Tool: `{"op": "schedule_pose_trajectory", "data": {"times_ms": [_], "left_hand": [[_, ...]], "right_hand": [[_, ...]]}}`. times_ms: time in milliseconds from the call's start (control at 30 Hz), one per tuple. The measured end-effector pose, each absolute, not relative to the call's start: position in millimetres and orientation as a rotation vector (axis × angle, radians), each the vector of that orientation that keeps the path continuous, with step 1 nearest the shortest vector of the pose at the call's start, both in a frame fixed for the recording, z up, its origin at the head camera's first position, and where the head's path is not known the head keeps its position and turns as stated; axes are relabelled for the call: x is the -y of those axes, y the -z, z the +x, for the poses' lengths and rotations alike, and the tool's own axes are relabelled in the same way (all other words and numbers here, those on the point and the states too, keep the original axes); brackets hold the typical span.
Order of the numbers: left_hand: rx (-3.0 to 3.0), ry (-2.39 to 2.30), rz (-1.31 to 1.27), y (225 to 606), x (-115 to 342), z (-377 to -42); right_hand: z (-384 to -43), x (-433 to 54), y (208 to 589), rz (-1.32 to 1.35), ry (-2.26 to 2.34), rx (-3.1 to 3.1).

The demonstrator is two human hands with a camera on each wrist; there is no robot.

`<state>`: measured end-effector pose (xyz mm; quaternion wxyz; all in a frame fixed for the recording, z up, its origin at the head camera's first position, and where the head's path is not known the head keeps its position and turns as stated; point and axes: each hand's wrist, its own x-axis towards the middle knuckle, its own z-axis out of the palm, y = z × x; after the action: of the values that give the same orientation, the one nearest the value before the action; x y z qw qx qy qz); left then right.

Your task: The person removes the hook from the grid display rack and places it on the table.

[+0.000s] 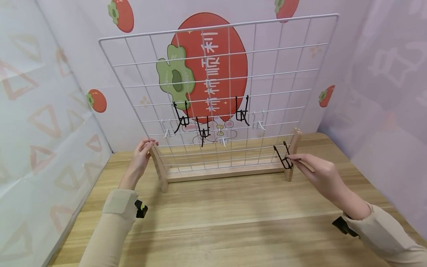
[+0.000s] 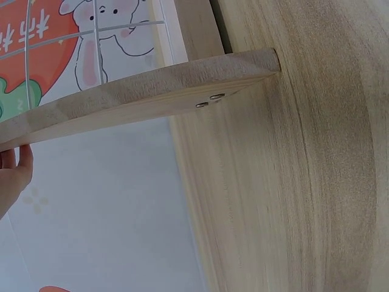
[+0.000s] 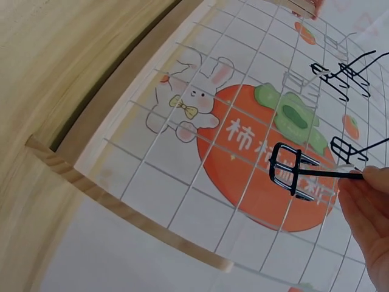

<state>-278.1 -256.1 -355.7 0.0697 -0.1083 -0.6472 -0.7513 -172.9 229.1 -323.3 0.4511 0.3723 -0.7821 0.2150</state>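
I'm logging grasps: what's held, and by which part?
The right grip pinches a black hook by the outer end of its prong; the left grip touches the left post near its top, hold unclear.

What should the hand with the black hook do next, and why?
The right hand should probably ease the black hook onto a wire of the white grid: it pinches the hook in front of the grid, where other hooks hang.
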Motion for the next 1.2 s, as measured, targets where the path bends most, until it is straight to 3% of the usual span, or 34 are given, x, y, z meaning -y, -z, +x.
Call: {"op": "schedule_pose_trajectory", "data": {"times_ms": [1200], "left_hand": [[1.927,2.268,-0.328,356,255,-276]], "right_hand": [[-183,-237,387,0.953,-0.628,2.149]]}}
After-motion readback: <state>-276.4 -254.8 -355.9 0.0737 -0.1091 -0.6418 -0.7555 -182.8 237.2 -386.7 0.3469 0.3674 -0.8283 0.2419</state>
